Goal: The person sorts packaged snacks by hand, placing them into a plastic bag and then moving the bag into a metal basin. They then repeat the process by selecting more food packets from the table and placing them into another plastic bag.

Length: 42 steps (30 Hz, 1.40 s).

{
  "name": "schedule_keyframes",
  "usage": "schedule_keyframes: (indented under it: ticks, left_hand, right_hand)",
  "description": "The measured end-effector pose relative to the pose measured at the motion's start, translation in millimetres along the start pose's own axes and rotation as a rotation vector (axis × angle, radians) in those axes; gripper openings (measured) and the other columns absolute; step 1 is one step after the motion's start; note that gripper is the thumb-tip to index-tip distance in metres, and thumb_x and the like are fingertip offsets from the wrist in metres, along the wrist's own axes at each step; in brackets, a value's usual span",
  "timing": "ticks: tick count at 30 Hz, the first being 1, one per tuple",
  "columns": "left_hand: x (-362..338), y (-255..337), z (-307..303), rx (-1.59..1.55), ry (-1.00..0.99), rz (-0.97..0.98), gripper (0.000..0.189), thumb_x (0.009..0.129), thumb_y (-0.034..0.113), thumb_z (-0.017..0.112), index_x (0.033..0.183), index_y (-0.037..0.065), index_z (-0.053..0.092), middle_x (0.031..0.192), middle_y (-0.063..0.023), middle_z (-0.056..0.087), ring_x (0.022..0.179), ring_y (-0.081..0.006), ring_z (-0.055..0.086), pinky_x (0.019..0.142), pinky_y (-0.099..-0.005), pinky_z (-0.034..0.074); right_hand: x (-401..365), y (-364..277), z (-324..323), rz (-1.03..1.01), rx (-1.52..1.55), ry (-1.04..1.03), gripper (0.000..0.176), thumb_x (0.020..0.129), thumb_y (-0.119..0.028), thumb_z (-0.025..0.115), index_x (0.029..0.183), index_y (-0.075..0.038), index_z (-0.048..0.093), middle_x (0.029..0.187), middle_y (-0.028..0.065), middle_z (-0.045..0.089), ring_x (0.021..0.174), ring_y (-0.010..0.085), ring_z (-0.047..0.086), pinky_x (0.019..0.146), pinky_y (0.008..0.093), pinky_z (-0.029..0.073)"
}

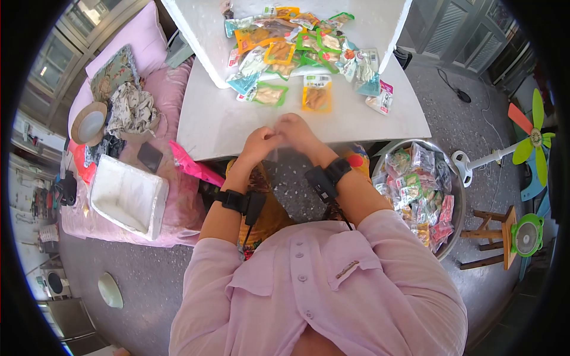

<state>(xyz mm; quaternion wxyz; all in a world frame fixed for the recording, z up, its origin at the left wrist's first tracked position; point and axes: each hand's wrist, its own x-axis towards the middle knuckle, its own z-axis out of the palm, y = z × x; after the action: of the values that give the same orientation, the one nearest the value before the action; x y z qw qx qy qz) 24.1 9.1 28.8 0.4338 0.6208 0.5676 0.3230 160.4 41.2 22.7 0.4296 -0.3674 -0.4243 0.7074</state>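
Both hands meet near the front edge of the pale table (pixel 219 127). My left hand (pixel 261 144) has its fingers curled together, and my right hand (pixel 295 132) is closed beside it. Something thin and see-through seems to hang between them, too blurred to name. Just beyond the hands lie an orange snack packet (pixel 317 94), a green-edged packet (pixel 268 94) and a pink-and-white packet (pixel 380 98). Behind these, a white foam box (pixel 196 41) lies open towards me with a heap of colourful packets (pixel 279 52) in it.
A large metal basin (pixel 460 202) full of packets stands on the floor at the right, near a wooden stool (pixel 504 237) and a fan (pixel 535 138). On the pink-covered bed (pixel 172 101) at the left lie a foam lid (pixel 130 196), a bowl and cloths.
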Motion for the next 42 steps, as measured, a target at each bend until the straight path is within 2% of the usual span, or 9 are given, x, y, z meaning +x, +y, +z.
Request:
schedule_keyframes:
  ticks: [15,19,22,24,28,31,34,37,42]
  left_hand:
    - [12,-20,-1,-0.004,0.069,-0.021,0.018,0.07,0.018,0.049,0.074,0.0,0.053,0.065,-0.0089,0.052,0.058,-0.0149,0.048,0.054,-0.0272,0.038]
    - [8,-15,5,0.238,0.352,0.118,0.014,0.068,0.014,0.047,0.07,0.0,0.051,0.066,-0.0149,0.052,0.059,-0.025,0.05,0.055,-0.0332,0.039]
    - [-4,3,3,0.57,0.625,0.265,0.011,0.066,0.013,0.046,0.064,0.002,0.048,0.066,-0.0158,0.051,0.058,-0.0309,0.049,0.053,-0.0381,0.04]
    - [-14,23,-1,0.693,0.715,0.396,0.011,0.066,0.013,0.046,0.06,0.003,0.045,0.065,-0.0149,0.05,0.057,-0.033,0.049,0.051,-0.0405,0.04]
    - [-11,20,4,0.733,0.678,0.356,0.011,0.067,0.014,0.047,0.062,0.005,0.044,0.064,-0.0142,0.049,0.057,-0.033,0.049,0.049,-0.0421,0.04]
    - [-3,3,13,0.625,0.602,0.228,0.012,0.069,0.016,0.047,0.066,0.005,0.045,0.065,-0.0143,0.05,0.061,-0.0327,0.05,0.053,-0.0424,0.04]
    - [0,-1,22,0.537,0.493,0.126,0.015,0.07,0.019,0.047,0.07,0.005,0.046,0.068,-0.0146,0.051,0.065,-0.0326,0.051,0.058,-0.0426,0.04]
    - [4,5,28,0.615,0.414,0.117,0.017,0.07,0.021,0.048,0.071,0.004,0.048,0.072,-0.0151,0.051,0.067,-0.0326,0.051,0.059,-0.0415,0.04]
    - [10,7,29,0.784,0.327,0.088,0.023,0.069,0.025,0.051,0.073,0.003,0.049,0.076,-0.0159,0.05,0.068,-0.0326,0.051,0.059,-0.0402,0.041]
  right_hand:
    - [1,6,-1,0.035,-0.041,0.059,0.025,0.07,-0.007,0.052,0.093,0.0,0.044,0.075,0.0064,0.049,0.061,0.0131,0.05,0.053,0.0237,0.044]
    - [-2,-6,15,0.014,-0.378,0.201,0.021,0.069,-0.005,0.05,0.089,-0.001,0.046,0.069,0.0108,0.051,0.06,0.0202,0.053,0.054,0.0283,0.044]
    - [12,14,4,-0.548,-0.99,0.343,0.019,0.066,-0.005,0.048,0.085,-0.001,0.047,0.07,0.0179,0.053,0.064,0.0304,0.053,0.057,0.0344,0.043]
    - [7,7,7,-0.574,-1.011,0.272,0.019,0.066,-0.006,0.048,0.084,0.0,0.047,0.073,0.0205,0.052,0.069,0.0336,0.051,0.06,0.0365,0.042]
    - [4,1,18,-0.464,-0.762,0.11,0.017,0.066,-0.006,0.048,0.082,0.001,0.049,0.075,0.0211,0.053,0.071,0.0326,0.053,0.06,0.0357,0.042]
    - [16,14,6,-0.357,-0.676,0.06,0.02,0.07,-0.007,0.048,0.089,0.0,0.049,0.071,0.015,0.053,0.059,0.0226,0.053,0.054,0.0284,0.042]
    - [20,16,-7,-0.308,-0.669,0.069,0.017,0.067,-0.006,0.047,0.083,0.001,0.051,0.074,0.0169,0.055,0.069,0.0279,0.054,0.061,0.0322,0.042]
    - [20,6,-20,-0.518,-0.819,0.099,0.018,0.066,-0.005,0.046,0.082,0.0,0.051,0.073,0.0156,0.055,0.069,0.0299,0.053,0.062,0.0327,0.042]
    - [28,-18,-48,-0.78,-1.198,0.397,0.013,0.067,-0.007,0.045,0.078,-0.001,0.051,0.074,0.0139,0.053,0.074,0.0303,0.051,0.062,0.0374,0.042]
